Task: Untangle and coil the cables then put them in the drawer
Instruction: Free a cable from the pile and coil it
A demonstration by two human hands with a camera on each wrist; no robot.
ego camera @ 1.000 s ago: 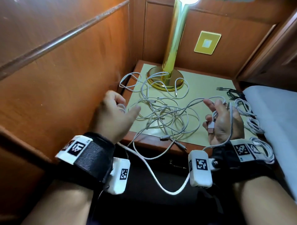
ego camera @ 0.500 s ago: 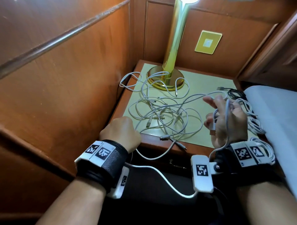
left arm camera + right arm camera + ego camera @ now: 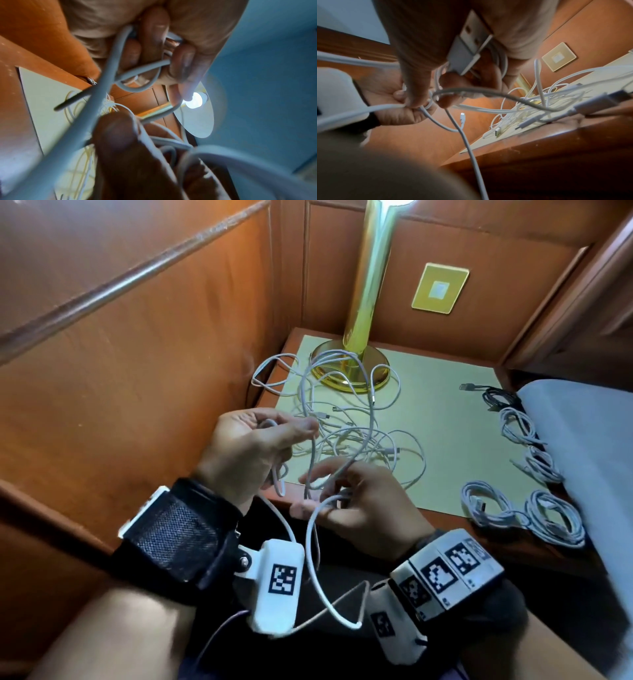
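Fingers of the left hand (image 3: 255, 450) pinched a white cable (image 3: 310, 463); the right hand (image 3: 356, 501), close beside, gripped its loops above the bench (image 3: 445, 440) edge.

Warm glare from the lamp (image 3: 368, 285) lights the head view; both wrist views are dim and blurred.

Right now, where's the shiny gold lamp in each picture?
Head: the lamp stands top centre, at the back of the nightstand.
Left wrist: only its glowing bulb and shade show, right of centre.
Right wrist: I can't make it out.
Shared landmark: the tangled white cables.
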